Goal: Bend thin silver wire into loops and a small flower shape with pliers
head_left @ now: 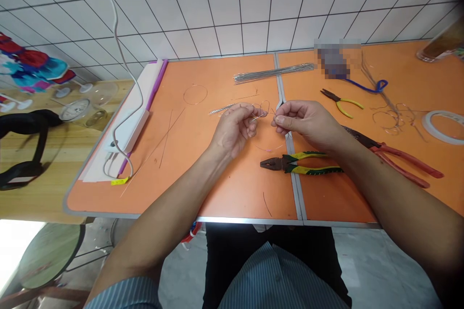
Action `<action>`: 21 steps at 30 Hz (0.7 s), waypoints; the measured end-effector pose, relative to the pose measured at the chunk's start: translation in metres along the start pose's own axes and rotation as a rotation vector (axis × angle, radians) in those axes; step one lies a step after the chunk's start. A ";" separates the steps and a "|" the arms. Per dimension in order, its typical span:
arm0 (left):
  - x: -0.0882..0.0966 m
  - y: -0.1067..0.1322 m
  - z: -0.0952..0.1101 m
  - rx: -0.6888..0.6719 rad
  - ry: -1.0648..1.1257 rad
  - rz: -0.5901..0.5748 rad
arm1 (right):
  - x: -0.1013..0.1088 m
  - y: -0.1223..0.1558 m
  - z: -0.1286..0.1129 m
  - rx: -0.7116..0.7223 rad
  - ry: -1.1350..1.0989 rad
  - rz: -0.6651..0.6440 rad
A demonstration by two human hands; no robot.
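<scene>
An orange table [246,193] carries red-handled cutters [380,148] and, left of them, yellow-and-green pliers [286,163]. Above it, near those pliers, the left hand [235,126] and right hand [306,121] are just beside each other but apart, thumbs and fingers pinched, with a bundle of straight wires [273,73] lying farther back and small yellow-handled pliers [337,98] beyond the right wrist. Between the hands is a thin, bent wire [268,107], caught in the fingertips of both.
</scene>
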State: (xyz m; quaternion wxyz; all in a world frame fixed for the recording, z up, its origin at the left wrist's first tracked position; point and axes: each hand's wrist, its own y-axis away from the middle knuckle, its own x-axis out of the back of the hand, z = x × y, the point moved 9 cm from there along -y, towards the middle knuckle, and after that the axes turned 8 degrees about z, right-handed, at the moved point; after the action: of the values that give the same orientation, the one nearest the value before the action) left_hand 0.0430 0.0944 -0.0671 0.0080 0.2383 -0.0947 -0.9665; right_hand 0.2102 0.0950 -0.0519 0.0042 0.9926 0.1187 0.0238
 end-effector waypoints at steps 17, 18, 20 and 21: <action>-0.005 0.006 -0.003 -0.048 -0.190 -0.022 | -0.005 0.003 -0.002 0.007 0.018 -0.012; -0.005 0.006 -0.003 -0.054 -0.200 -0.018 | -0.006 0.003 -0.002 0.007 0.022 -0.011; -0.005 0.006 -0.003 -0.061 -0.218 -0.011 | -0.007 0.004 -0.002 0.004 0.031 -0.012; -0.004 0.006 -0.003 -0.065 -0.226 -0.008 | -0.007 0.004 -0.002 0.001 0.034 -0.012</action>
State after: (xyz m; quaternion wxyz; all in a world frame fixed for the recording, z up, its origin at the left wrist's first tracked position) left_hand 0.0480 0.0883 -0.0668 0.0012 0.1280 -0.0628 -0.9898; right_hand 0.2040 0.0893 -0.0499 0.0016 0.9914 0.1245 0.0407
